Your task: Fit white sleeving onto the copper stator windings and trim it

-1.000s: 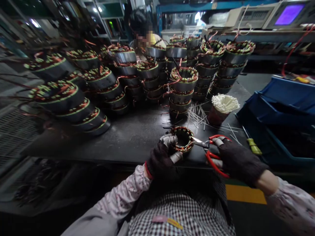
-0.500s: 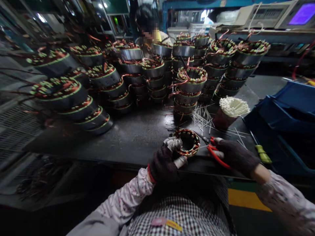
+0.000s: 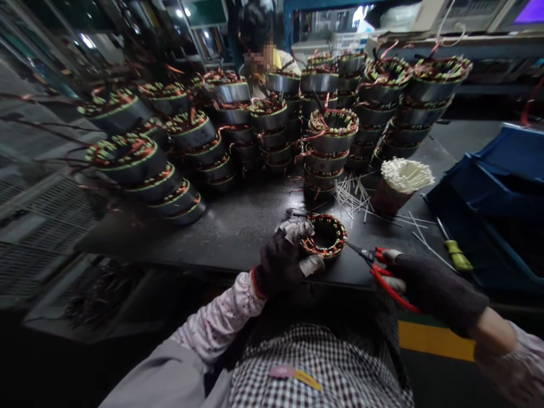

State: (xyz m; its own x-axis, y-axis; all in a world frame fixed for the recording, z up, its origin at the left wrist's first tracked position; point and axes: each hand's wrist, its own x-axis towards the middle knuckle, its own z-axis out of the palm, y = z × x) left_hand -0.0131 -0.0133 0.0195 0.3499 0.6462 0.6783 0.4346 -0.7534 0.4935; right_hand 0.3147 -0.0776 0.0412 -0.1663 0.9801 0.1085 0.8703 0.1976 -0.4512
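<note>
A motor stator (image 3: 340, 247) with copper windings lies near the front edge of the dark table. My left hand (image 3: 283, 255), in a dark glove with wrapped fingertips, grips its left side, thumb at the front and fingers behind. In my right hand (image 3: 425, 283), also gloved, are red-handled long-nose pliers (image 3: 382, 272). Their thin tip points left and reaches the stator's right rim; whether it touches I cannot tell. Behind the stator, thin white sticks (image 3: 353, 195) lie scattered. A cup (image 3: 389, 198) packed with such white sticks stands to the right of them.
Stacks of stators (image 3: 331, 147) with loose wire ends line the back of the table (image 3: 242, 221). At right are a screwdriver (image 3: 457, 252) with a yellow-green handle and blue bins (image 3: 501, 170). Another person (image 3: 259, 45) is behind the stacks. A crate (image 3: 97, 300) stands low at left.
My right hand and the pliers have moved to the right, away from the stator's edge. My left hand still holds the stator. The whole view has shifted slightly.
</note>
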